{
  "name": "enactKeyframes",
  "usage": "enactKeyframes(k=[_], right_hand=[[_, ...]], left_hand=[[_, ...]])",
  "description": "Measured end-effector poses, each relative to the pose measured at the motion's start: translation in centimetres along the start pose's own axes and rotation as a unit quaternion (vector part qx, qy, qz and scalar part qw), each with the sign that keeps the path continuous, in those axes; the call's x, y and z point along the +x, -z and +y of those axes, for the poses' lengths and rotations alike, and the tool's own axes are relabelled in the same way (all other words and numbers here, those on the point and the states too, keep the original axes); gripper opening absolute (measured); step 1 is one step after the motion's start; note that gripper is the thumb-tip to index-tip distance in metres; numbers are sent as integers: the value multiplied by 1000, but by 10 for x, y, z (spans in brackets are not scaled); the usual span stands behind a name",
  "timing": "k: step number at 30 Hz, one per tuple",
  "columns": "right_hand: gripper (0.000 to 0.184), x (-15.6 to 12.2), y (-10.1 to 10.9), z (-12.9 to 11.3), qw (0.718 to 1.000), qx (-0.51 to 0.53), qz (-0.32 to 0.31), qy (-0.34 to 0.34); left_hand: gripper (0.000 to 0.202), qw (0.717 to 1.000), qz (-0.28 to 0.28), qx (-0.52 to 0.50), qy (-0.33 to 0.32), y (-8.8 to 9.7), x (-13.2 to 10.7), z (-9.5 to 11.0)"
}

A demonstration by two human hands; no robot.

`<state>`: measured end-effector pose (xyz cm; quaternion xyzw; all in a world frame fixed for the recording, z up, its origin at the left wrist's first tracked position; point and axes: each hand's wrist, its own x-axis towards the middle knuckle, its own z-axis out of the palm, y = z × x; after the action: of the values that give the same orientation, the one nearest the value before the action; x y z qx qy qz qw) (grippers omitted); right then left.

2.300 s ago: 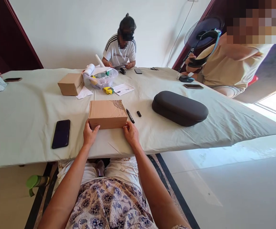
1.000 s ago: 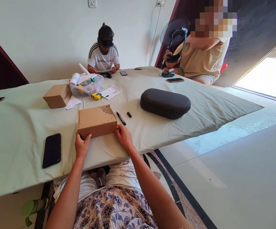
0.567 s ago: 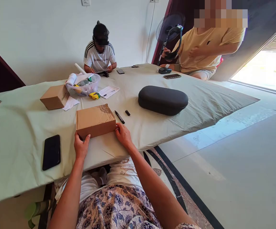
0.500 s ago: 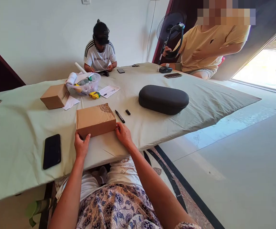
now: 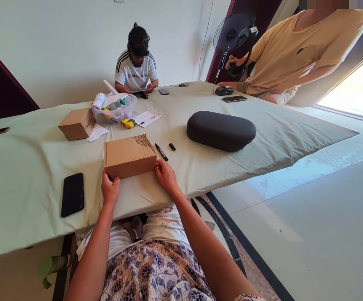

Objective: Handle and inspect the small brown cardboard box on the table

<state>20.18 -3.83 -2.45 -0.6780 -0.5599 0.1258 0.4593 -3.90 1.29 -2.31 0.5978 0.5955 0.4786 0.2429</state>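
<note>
A brown cardboard box (image 5: 130,156) with dark scribbled lines on the right part of its top sits near the table's front edge. My left hand (image 5: 110,188) grips its front left corner, thumb at the front face. At the front right corner, my right hand (image 5: 166,174) holds the box with curled fingers. Just right of the box lie an uncapped black marker (image 5: 161,152) and its black cap (image 5: 172,146). A black smartphone (image 5: 72,195) rests to the left of my left hand.
Beyond the box stand another cardboard box (image 5: 76,124), a plastic basket (image 5: 126,112) of odds and ends, and a yellow tape measure (image 5: 128,123). A black hard case (image 5: 221,130) lies to the right. Two people sit at the far side of the cloth-covered table (image 5: 27,175).
The view has shifted slightly, so everything sits a little further right. Both hands stay on the box. The person at the right has lowered a forearm toward the lap.
</note>
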Motion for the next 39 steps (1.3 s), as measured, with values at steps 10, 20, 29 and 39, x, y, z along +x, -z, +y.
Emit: enactKeyframes(k=[10, 20, 29, 39], right_hand=[[38, -1, -3, 11, 1000, -11, 7, 13], [41, -1, -2, 8, 1000, 6, 5, -15], [95, 7, -11, -34, 991, 35, 125, 42], [89, 18, -38, -77, 982, -37, 183, -4]], left_hand=[[63, 1000, -7, -31, -1, -2, -8, 5], [69, 998, -18, -61, -16, -1, -12, 10], [89, 989, 96, -39, -109, -3, -16, 54], [69, 987, 123, 6, -104, -30, -10, 64]])
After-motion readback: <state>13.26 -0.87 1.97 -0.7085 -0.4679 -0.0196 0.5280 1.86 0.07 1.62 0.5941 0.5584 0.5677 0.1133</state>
